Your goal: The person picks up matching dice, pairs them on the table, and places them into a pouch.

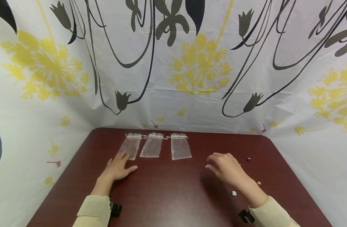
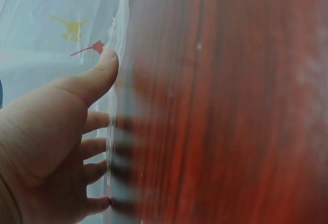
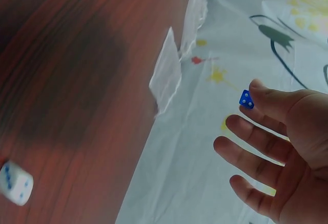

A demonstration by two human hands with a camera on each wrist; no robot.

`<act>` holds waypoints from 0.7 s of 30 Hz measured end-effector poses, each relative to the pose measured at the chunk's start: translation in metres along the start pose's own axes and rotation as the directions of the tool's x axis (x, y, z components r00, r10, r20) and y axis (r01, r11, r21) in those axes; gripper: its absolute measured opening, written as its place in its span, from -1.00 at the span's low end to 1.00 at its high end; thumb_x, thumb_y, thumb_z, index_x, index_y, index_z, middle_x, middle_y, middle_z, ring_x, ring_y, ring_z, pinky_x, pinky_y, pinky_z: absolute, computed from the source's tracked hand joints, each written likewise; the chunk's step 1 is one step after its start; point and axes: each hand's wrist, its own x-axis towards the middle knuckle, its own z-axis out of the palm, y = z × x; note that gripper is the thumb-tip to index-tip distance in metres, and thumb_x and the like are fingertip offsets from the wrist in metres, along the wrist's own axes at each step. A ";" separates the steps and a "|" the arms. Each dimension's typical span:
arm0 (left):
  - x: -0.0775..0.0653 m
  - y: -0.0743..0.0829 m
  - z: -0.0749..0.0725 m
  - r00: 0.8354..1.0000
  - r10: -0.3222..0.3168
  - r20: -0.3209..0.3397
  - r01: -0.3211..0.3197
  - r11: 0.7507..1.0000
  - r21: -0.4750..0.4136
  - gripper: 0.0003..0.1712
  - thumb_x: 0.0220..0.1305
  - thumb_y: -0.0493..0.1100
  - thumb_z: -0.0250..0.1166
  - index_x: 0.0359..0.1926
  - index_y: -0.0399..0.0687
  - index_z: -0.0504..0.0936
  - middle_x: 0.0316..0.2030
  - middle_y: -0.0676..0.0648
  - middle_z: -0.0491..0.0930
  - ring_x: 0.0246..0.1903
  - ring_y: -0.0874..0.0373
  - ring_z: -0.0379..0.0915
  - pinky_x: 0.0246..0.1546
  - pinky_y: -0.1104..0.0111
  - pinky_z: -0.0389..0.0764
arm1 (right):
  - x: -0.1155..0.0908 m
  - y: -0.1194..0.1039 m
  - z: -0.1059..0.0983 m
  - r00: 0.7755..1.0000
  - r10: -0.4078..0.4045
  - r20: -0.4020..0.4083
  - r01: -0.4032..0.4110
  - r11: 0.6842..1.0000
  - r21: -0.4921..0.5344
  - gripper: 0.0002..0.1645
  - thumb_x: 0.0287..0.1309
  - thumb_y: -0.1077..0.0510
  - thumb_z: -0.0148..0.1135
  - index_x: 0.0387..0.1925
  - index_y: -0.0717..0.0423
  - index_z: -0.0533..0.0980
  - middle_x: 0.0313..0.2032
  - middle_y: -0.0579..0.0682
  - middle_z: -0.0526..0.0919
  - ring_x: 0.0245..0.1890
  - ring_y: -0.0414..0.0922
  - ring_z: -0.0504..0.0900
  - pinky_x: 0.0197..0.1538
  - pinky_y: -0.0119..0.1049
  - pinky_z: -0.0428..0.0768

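My right hand (image 1: 225,167) is raised over the right part of the table, pinching a blue die (image 3: 246,99) between thumb and index finger; the other fingers are spread. Flat on the table, my left hand (image 1: 118,168) has its fingers extended, and its fingertips touch the lower end of the leftmost sheer drawstring bag (image 1: 131,145). Beside that bag lie a middle sheer bag (image 1: 152,145) and a right sheer bag (image 1: 180,147), both looking flat. Near my right forearm are a white die (image 1: 234,193) and a red die (image 1: 259,183), the latter close by the wrist.
Another blue die (image 1: 248,159) lies to the right of my right hand. A small piece peeks out behind that hand, mostly hidden. The dark red table (image 1: 167,192) meets a patterned white curtain (image 1: 150,110) at its back edge and sides.
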 end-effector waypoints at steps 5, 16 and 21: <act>-0.001 -0.001 0.001 1.000 -0.002 -0.003 0.002 1.000 -0.005 -0.03 0.37 0.31 0.22 0.50 -0.28 0.24 0.50 -0.43 0.05 0.49 -0.40 -0.12 0.36 -0.40 -0.10 | 0.010 -0.014 0.009 0.999 -0.031 0.014 0.030 0.999 0.021 -0.84 0.05 0.09 0.55 -0.33 -0.05 0.68 -0.36 -0.24 0.69 -0.43 -0.19 0.65 -0.28 -0.14 0.56; -0.001 0.002 0.001 1.000 -0.004 -0.004 0.004 1.000 -0.009 -0.05 0.38 0.29 0.22 0.50 -0.27 0.24 0.50 -0.42 0.05 0.50 -0.39 -0.13 0.37 -0.39 -0.10 | 0.026 -0.042 0.028 0.994 -0.093 0.050 0.090 0.994 0.058 -0.87 0.13 0.03 0.49 -0.29 -0.09 0.69 -0.33 -0.25 0.68 -0.33 -0.22 0.67 -0.23 -0.17 0.52; -0.003 0.004 0.000 1.000 -0.011 0.001 0.011 1.000 -0.006 -0.05 0.39 0.29 0.22 0.50 -0.28 0.24 0.51 -0.42 0.04 0.49 -0.38 -0.12 0.37 -0.38 -0.11 | 0.030 -0.054 0.036 0.988 -0.138 0.071 0.132 0.988 0.084 -0.85 0.11 0.04 0.51 -0.30 -0.09 0.68 -0.35 -0.25 0.66 -0.36 -0.27 0.66 -0.25 -0.21 0.50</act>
